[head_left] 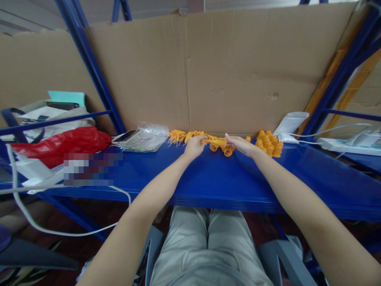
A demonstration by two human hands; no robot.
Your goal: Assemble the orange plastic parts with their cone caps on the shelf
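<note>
On the blue shelf, my left hand is closed, its fingertips pinching a small orange plastic part. Between my hands lies a group of orange plastic pieces, with round cup-shaped pieces at its near side. My right hand is at the right edge of this group, its fingers stretched out and apart from the thumb. Whether it touches the pieces is hard to tell. Left of my left hand is a row of orange parts with thin metal coils at their front.
A cluster of orange cup-shaped pieces stands right of my right hand. Beyond it are a white pouch and a power strip. At left lie a clear plastic packet, a phone and a red bag. Cardboard walls the back.
</note>
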